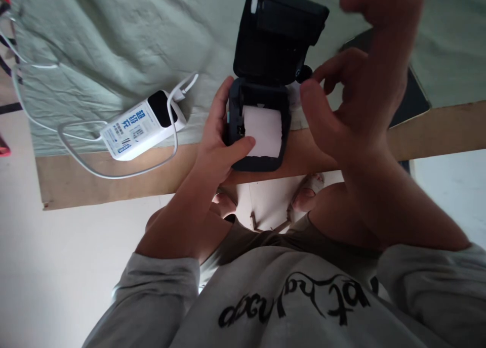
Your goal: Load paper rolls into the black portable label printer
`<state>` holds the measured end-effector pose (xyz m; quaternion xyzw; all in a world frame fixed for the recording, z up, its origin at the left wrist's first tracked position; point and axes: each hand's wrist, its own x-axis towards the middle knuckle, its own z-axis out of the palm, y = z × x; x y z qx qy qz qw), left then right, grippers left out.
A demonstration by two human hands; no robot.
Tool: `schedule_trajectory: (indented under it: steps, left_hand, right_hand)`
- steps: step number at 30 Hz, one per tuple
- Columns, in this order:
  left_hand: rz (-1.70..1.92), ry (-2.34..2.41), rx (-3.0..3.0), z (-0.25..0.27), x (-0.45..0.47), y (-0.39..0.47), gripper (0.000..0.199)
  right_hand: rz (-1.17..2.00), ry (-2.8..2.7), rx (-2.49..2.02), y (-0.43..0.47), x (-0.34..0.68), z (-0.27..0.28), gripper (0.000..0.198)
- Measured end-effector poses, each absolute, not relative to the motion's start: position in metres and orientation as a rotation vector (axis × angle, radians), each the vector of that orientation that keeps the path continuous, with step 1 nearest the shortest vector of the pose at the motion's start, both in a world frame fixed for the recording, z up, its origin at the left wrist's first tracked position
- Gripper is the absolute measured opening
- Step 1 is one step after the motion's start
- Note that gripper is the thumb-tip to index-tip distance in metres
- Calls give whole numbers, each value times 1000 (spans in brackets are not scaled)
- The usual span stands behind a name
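Note:
A small black label printer (235, 97) stands near the table's front edge with its lid (273, 37) swung up. Inside its bay sits a white paper roll (266, 133). My left hand (220, 140) grips the printer's left side, its thumb resting on the roll. To the right of the hinge, my right hand (360, 90) pinches a small black round piece (304, 75) between thumb and a finger, with another finger raised. Whether that piece is joined to the printer, I cannot tell. A pale, blurred bit shows behind the right thumb.
Left of the printer lies a white power bank (131, 130) with a white cable (114, 177) looping around it. A dark flat panel (412, 102) is partly hidden behind my right hand. Green cloth (132, 34) covers the table, leaving a bare wooden front edge (94, 186).

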<state>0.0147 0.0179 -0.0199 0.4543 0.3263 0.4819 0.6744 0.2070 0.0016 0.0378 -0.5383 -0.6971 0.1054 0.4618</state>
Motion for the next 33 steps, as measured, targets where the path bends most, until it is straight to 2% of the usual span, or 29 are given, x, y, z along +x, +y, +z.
schedule_trajectory:
  steps: [2, 6, 8, 13, 16, 22, 27, 33]
  left_hand:
    - [1092, 750, 1032, -20, 15, 18, 75]
    - [1078, 859, 1069, -17, 15, 16, 70]
    - [1072, 866, 1076, -15, 15, 16, 69]
    - [1118, 756, 1044, -16, 17, 15, 70]
    - [1157, 731, 977, -14, 21, 13, 59]
    - [1109, 884, 895, -5, 23, 12, 24]
    - [1066, 928, 919, -2, 22, 12, 24]
    - [1096, 935, 909, -3, 23, 11, 23]
  right_hand:
    - [353, -1743, -1378, 0, 207, 41, 45]
    - [326, -1596, -1324, -1, 206, 39, 18]
    - [326, -1549, -1299, 0, 205, 36, 14]
    - [603, -1758, -1400, 2, 205, 39, 48]
    - [739, -1882, -1500, 5, 205, 36, 59]
    - [1026, -1884, -1561, 14, 210, 13, 67]
    - [1020, -1954, -1551, 15, 214, 6, 75]
    - [888, -1993, -1527, 19, 214, 2, 74]
